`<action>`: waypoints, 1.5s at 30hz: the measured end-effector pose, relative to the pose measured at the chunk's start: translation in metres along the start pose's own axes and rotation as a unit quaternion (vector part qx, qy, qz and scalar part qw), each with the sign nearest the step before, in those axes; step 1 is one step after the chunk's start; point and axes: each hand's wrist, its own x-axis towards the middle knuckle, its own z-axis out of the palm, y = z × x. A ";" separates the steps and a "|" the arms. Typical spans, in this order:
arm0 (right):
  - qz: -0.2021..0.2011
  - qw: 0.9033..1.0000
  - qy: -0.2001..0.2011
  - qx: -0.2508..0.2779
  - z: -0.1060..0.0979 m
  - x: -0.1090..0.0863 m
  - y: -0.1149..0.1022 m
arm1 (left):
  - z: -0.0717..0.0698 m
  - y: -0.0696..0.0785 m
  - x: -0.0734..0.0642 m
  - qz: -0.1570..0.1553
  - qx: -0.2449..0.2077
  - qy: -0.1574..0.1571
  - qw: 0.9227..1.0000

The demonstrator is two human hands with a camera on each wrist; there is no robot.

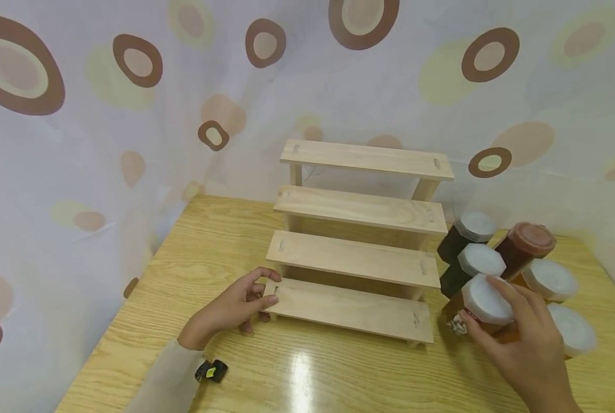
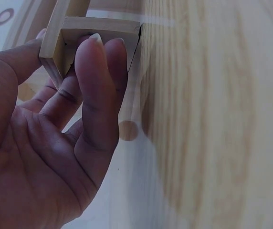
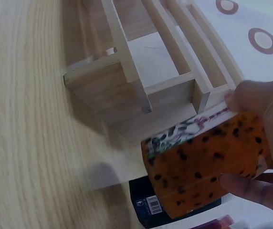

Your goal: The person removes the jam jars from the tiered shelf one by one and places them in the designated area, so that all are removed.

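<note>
A four-step wooden display rack [image 1: 349,307] stands on the table. My left hand [image 1: 235,301] grips the left end of its lowest step, thumb on top; the left wrist view shows the fingers curled under the board [image 2: 100,24]. At the right of the rack, my right hand [image 1: 532,344] holds a white-lidded jar [image 1: 485,298] by its upper part, thumb on the near side and fingers over the lid. The right wrist view shows its orange contents [image 3: 198,167] with dark seeds and a patterned label, tilted beside the rack's end.
Around the held jar stand two dark jars with white lids [image 1: 480,259] [image 1: 475,225], a dark red jar [image 1: 532,238] and two more white-lidded jars [image 1: 550,278] [image 1: 571,330]. A patterned cloth [image 1: 312,86] hangs behind the wooden table [image 1: 199,246].
</note>
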 end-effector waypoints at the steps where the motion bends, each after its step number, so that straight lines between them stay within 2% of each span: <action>1: 0.006 1.000 -0.001 -0.006 0.001 -0.001 0.001 | 0.000 0.000 0.000 -0.001 0.000 0.001 1.000; 12: 0.040 0.998 -0.020 -0.041 0.004 -0.008 0.010 | -0.001 -0.001 0.000 -0.004 0.003 0.003 1.000; 19: 0.063 0.996 -0.040 -0.038 0.005 -0.014 0.014 | -0.001 -0.003 -0.001 -0.005 0.003 0.004 1.000; 29: 0.061 0.997 -0.034 -0.035 0.011 -0.020 0.020 | -0.001 -0.004 -0.001 -0.004 -0.001 0.003 1.000; 35: 0.073 0.995 -0.045 -0.048 0.012 -0.018 0.018 | -0.002 -0.003 -0.002 0.001 0.001 0.002 1.000; 39: 0.064 0.996 -0.041 -0.044 0.012 -0.013 0.012 | -0.002 -0.004 -0.002 0.000 0.021 0.008 1.000; 42: 0.054 0.997 -0.014 -0.053 0.013 -0.008 0.006 | -0.003 -0.004 -0.002 0.004 0.061 0.017 0.998; 45: 0.056 0.994 0.019 -0.088 0.012 -0.006 -0.002 | -0.007 -0.002 -0.003 0.024 0.111 0.040 0.993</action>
